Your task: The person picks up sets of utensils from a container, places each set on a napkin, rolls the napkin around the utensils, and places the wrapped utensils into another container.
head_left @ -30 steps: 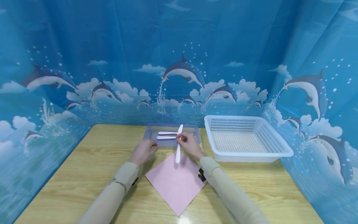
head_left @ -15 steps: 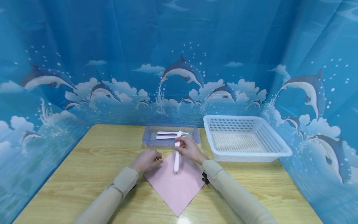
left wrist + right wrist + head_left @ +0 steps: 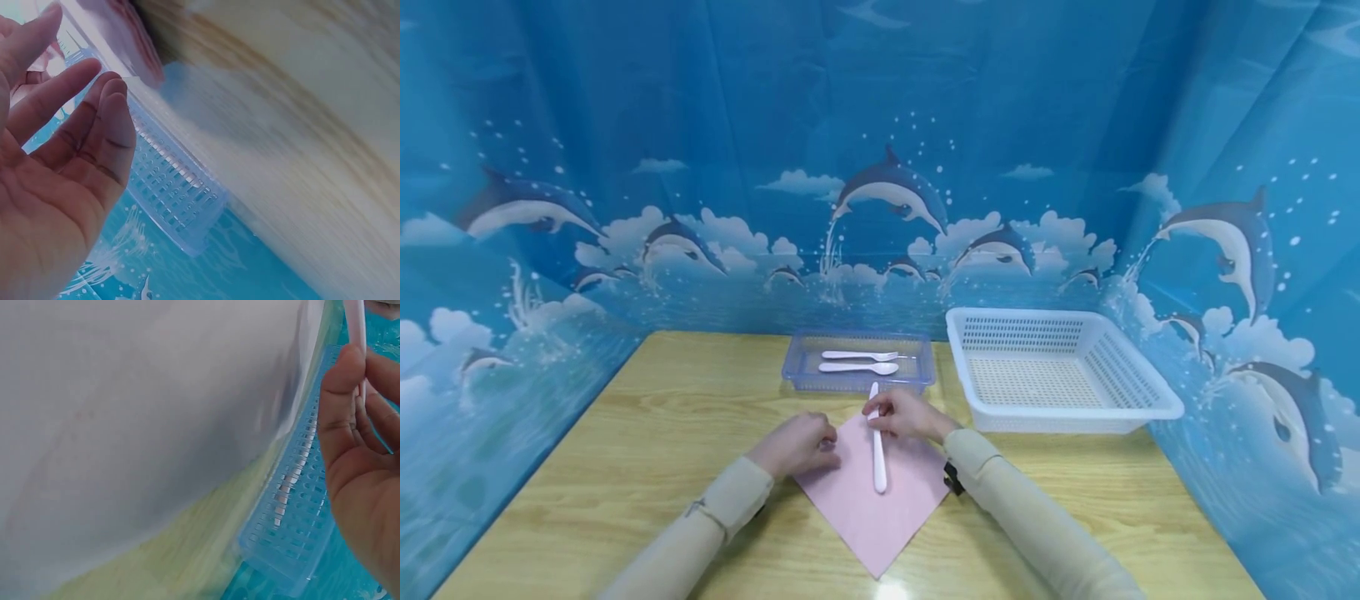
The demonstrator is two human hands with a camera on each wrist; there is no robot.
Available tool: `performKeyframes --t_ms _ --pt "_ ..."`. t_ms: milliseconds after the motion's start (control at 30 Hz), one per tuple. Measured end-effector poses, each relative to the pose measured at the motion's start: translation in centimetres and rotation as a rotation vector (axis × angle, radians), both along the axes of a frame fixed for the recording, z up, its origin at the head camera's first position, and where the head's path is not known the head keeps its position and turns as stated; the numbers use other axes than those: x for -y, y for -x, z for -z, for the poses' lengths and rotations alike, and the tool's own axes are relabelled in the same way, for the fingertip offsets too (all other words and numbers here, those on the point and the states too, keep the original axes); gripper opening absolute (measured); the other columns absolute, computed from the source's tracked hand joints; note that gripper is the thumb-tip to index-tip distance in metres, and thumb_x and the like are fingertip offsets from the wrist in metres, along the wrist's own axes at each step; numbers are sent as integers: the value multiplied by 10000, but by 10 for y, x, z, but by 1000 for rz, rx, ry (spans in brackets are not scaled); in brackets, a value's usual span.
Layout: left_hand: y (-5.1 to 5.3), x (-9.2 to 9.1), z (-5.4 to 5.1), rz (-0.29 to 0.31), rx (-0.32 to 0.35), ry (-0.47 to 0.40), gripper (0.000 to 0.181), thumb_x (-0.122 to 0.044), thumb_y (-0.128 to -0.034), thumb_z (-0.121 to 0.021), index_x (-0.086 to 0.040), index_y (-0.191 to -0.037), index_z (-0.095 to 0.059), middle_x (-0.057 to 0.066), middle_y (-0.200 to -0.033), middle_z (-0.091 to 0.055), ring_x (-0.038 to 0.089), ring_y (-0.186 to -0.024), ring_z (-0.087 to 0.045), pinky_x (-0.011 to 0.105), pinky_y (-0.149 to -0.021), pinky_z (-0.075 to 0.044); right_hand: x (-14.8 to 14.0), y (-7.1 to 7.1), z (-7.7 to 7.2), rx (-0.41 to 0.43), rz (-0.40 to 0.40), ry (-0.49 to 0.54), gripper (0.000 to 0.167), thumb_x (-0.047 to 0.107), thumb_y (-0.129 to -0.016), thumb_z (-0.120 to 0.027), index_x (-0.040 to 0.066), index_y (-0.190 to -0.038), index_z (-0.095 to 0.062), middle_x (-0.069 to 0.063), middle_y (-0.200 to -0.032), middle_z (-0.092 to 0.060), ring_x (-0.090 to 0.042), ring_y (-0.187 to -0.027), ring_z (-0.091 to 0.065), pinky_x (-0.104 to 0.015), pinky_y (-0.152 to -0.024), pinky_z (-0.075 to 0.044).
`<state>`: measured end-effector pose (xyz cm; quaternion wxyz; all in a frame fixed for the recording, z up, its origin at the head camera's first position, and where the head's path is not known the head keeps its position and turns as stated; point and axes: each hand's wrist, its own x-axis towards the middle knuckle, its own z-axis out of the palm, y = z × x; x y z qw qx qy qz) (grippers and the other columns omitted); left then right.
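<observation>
My right hand [image 3: 906, 415] pinches a pale pink table knife [image 3: 878, 462] between thumb and fingers, with the handle pointing toward me over the pink napkin [image 3: 880, 529]. In the right wrist view, thumb and fingers meet on the knife [image 3: 355, 322]. My left hand [image 3: 797, 446] is over the napkin's left corner, its fingers loosely bent and holding nothing; the left wrist view shows its bare palm [image 3: 50, 200]. Behind both hands, a fork [image 3: 853, 356] and a spoon [image 3: 853, 367] lie side by side in a clear bluish basket [image 3: 793, 375].
A larger white plastic basket [image 3: 1067, 414] stands at the back right, close to the small one. The wooden table [image 3: 700, 392] ends at the back against a blue dolphin-print curtain [image 3: 760, 125].
My right hand has brought the knife from over the small basket toward me, above the napkin. My left hand has shifted slightly toward me and right, from near the basket to the napkin's left corner.
</observation>
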<state>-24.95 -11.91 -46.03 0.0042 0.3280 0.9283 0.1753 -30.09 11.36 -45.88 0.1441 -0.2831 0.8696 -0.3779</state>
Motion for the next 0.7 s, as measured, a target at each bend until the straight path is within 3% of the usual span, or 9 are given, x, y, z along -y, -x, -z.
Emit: performKeyframes --t_ms 167,433,567,700 --pt "-4 1 -1 -25 22 23 300 -353 -747 -829 -94 -826 -700 -2 -759 -565 84 -628 -458 215 -551 -414 1 1 3 -1 20 -25 206 75 -912 -662 12 -1104 -700 -28 -631 -612 -76 -506 -537 -215 -464 -480" --pt "-9 3 3 -15 42 51 364 -388 -716 -849 -89 -854 -691 -5 -769 -522 88 -626 -434 214 -535 -393 2 5 12 86 79 8 194 54 -930 -624 5 -1107 -689 -20 -682 -594 -87 -543 -541 -204 -483 -484" --pt "-11 2 3 -10 45 55 396 -370 -705 -860 -65 -911 -715 -5 -776 -508 88 -634 -430 212 -537 -388 2 5 14 63 85 0 182 50 -927 -630 7 -1091 -697 -14 -725 -594 -68 -564 -534 -191 -501 -478" --pt "-11 3 3 1 33 54 380 -364 -703 -863 -65 -874 -704 0 -769 -501 92 -630 -424 216 -532 -379 3 5 15 64 114 2 170 57 -919 -647 8 -1074 -696 -14 -737 -578 -70 -566 -529 -188 -495 -469"
